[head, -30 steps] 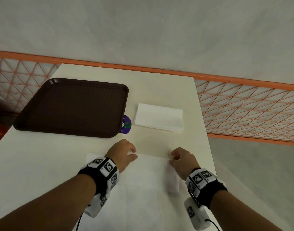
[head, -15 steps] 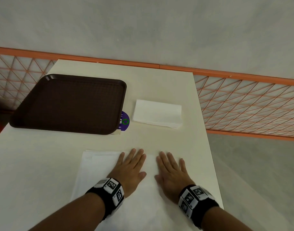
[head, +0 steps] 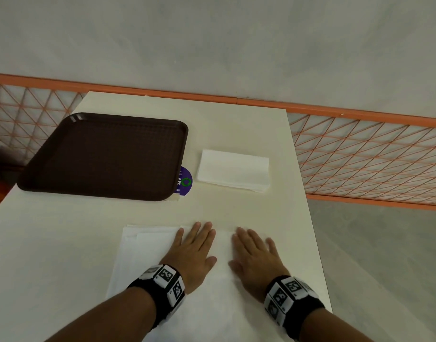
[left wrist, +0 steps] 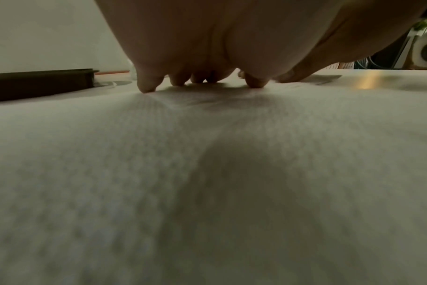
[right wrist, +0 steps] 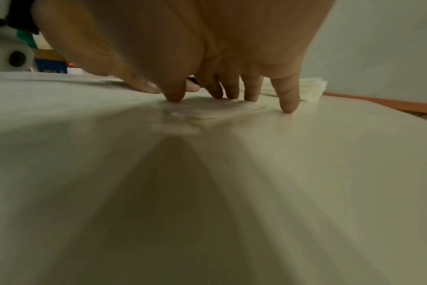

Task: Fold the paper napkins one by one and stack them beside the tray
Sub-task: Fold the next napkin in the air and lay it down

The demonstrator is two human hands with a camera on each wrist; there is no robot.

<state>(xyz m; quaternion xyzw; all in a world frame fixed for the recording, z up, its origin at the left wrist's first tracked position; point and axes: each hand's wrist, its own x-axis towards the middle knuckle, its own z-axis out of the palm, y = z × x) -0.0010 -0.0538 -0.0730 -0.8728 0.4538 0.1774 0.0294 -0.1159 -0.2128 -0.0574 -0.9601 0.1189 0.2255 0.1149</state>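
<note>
Both hands (head: 222, 253) flat, fingers spread, on napkin (head: 147, 245) | tray (head: 108, 154) whole only from head view

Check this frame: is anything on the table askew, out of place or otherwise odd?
Only small things. A purple round sticker is half hidden under the brown tray's near right corner. The loose napkins under both flat hands have offset edges at the left. The folded stack beside the tray looks tidy.

Your cream table (head: 236, 127) carries a brown tray (head: 105, 156) at its far left corner, a purple sticker (head: 185, 181) peeking from beneath it, folded napkins (head: 233, 170) by the right edge, and unfolded napkins (head: 138, 255) along the near edge.
</note>
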